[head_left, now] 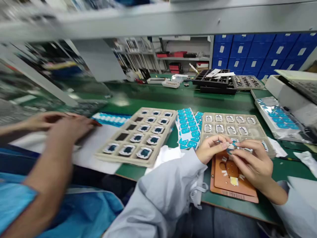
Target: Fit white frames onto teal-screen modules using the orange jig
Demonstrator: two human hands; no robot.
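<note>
1. Pinching the small part point(232, 147) lightly should suit: the left hand point(212, 148) and right hand point(256, 162) both grip it in their fingertips.
2. Working low, over the far edge of the orange pad point(220, 185), should soften any drop.
3. Knuckles should clear the beige tray point(256, 133).

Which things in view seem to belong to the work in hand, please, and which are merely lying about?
Likely in use:
small held part
right beige tray
sheet of turquoise pieces
orange pad

Probably lying about:
black trays
blue bins
</note>
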